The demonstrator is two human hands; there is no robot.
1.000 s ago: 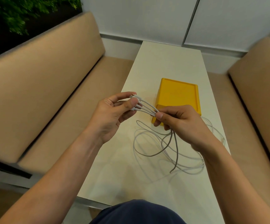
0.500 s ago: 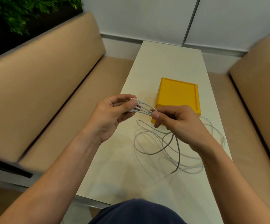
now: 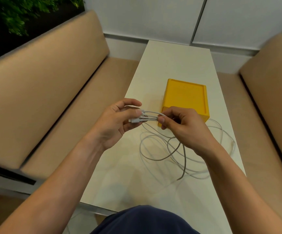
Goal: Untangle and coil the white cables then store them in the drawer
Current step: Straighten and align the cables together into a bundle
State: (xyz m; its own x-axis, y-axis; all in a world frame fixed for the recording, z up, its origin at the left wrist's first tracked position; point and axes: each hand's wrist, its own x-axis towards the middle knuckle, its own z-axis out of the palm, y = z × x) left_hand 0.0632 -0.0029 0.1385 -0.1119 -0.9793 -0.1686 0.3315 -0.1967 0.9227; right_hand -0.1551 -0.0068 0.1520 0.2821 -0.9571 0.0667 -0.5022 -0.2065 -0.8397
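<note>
Several white cables (image 3: 155, 151) lie in loose overlapping loops on the white table (image 3: 175, 61). Their connector ends are gathered side by side above the table. My left hand (image 3: 114, 122) pinches those plug ends between thumb and fingers. My right hand (image 3: 184, 127) grips the same strands a short way along, just right of the plugs. One free cable end hangs down toward the near table area. A yellow drawer box (image 3: 185, 93) stands behind my right hand; its front is partly hidden by my fingers.
Tan cushioned benches run along both sides of the table, the left bench (image 3: 40, 98) and the right bench (image 3: 272, 98). A white panelled wall (image 3: 153, 17) closes the far end. Green foliage (image 3: 10, 17) shows at the top left. My dark-clad knee (image 3: 145, 220) is at the bottom.
My two hands have moved closer together, shortening the stretch of cable between them. The plug ends have shifted slightly lower in my left hand. The loops on the table barely moved.
</note>
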